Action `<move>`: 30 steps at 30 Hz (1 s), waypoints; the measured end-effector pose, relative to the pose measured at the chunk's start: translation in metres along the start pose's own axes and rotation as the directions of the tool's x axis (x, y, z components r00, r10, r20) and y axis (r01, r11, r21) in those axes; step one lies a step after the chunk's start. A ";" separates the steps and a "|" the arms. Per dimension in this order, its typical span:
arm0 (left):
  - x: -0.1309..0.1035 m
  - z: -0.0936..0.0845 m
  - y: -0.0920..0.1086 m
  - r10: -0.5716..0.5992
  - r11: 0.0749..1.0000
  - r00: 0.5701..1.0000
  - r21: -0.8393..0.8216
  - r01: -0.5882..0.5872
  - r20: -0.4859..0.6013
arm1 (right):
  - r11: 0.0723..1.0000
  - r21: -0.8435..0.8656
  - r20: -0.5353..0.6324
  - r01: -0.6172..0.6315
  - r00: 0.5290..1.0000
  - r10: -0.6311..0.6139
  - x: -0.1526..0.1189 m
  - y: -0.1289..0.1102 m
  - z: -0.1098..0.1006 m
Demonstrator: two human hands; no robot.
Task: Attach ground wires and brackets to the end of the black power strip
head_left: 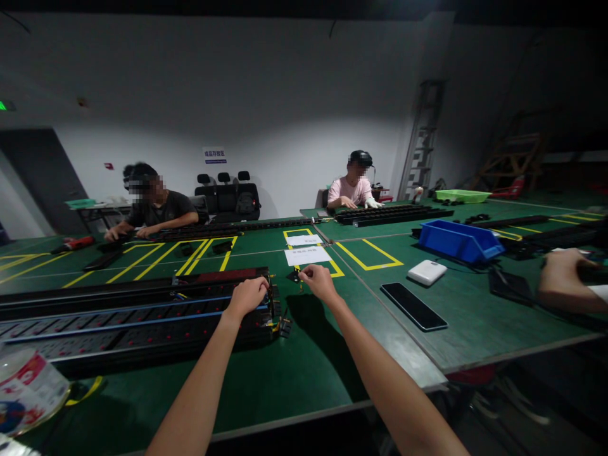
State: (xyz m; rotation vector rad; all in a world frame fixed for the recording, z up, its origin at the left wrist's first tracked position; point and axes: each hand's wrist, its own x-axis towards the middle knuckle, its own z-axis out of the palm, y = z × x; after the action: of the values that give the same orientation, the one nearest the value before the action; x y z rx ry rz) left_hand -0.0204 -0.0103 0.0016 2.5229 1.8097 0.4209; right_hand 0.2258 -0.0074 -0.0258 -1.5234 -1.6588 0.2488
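Long black rail assemblies (pixel 142 323) with blue strips and red dots lie on the green table, from the left edge to the middle. My left hand (pixel 249 296) rests on their right end, its fingers curled on the edge; what they grip, if anything, is hidden. Just right of that end, my right hand (pixel 317 280) is raised over the table with fingertips pinched at a small dark part (pixel 294 277) with yellow bits. Whether the fingers grip it is too small to tell. A black connector (pixel 284 327) with yellow wires hangs from the near corner of the rails.
White papers (pixel 307 255) lie beyond my hands. To the right are a phone (pixel 413 306), a white power bank (pixel 427 272) and a blue bin (pixel 458 242). A tub (pixel 31 389) stands near left. Two people sit across; another person's hand (pixel 565 278) is at right.
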 end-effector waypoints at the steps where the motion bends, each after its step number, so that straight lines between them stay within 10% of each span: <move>1: 0.000 0.000 0.000 -0.002 1.000 1.000 -0.001 0.002 0.002 | 1.000 -0.003 -0.001 0.002 1.000 -0.002 0.000 0.000 0.000; 30: 0.001 0.002 -0.002 0.001 1.000 1.000 -0.015 -0.001 -0.007 | 0.978 0.013 0.098 0.209 0.973 -0.209 0.002 0.009 0.012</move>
State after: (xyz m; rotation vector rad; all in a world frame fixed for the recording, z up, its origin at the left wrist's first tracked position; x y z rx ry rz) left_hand -0.0218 -0.0082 -0.0004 2.5160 1.8010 0.4417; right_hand 0.2248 0.0008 -0.0382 -1.3400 -1.8808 0.2159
